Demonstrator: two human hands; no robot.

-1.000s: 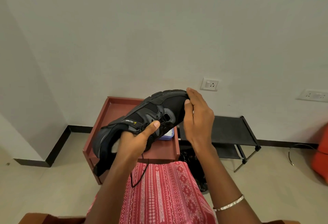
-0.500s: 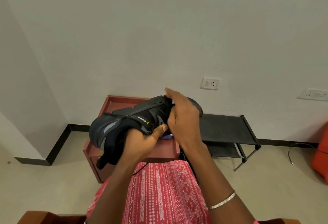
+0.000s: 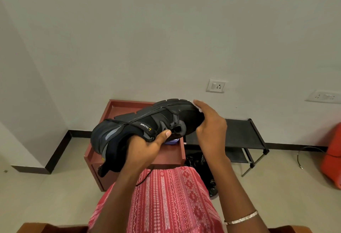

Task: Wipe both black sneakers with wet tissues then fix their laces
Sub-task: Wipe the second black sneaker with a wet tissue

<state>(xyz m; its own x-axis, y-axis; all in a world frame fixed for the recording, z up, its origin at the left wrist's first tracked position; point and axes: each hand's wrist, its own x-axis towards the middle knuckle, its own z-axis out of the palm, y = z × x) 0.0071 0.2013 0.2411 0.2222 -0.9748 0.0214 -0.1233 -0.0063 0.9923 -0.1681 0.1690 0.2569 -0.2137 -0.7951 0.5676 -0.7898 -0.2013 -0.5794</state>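
I hold one black sneaker [image 3: 147,122] up over my lap, turned on its side with the sole facing away. My left hand [image 3: 145,147] grips it at the collar, thumb pressed on the side near the eyelets. My right hand [image 3: 210,127] lies against the toe, fingers stretched over the toe's edge. No tissue shows under that palm. A loose black lace [image 3: 145,177] dangles from the sneaker onto my red patterned lap. The other sneaker is not in sight.
A low red table [image 3: 129,106] with a raised rim stands before my knees; a small blue-and-white pack [image 3: 172,142] peeks from under the sneaker. A black folding rack [image 3: 239,131] is to the right, a crumpled black bag [image 3: 199,160] below it, an orange object [image 3: 332,155] far right.
My right hand slid from the toe to the middle of the sneaker and back to the toe. The sneaker has rolled a little, its sole now further away from me.
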